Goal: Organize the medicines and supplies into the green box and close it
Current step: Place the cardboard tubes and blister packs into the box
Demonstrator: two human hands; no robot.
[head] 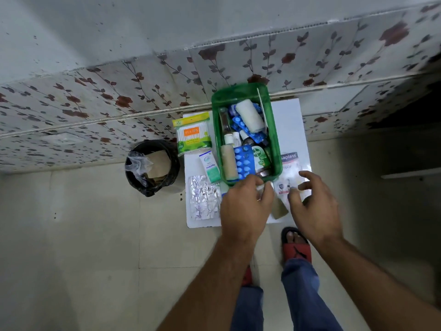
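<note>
The green box (216,130) stands open on a small white table (290,120). It holds a white bandage roll (249,115), blue blister strips (243,162), a Dettol bottle (260,156) and a beige bottle (229,164). To the box's left lie a cotton swab pack (194,133), a green-white tube (210,167) and a silver blister strip (205,198). A Hansaplast pack (290,161) lies to its right. My left hand (245,204) is at the box's near rim, fingers curled. My right hand (315,201) hovers over the Hansaplast pack with fingers spread. A small brown item (279,211) shows between my hands.
A black bin (171,168) with a plastic liner and cardboard stands on the floor left of the table. A floral-patterned wall runs behind the table. My feet in red-and-black sandals (296,244) are just in front of it.
</note>
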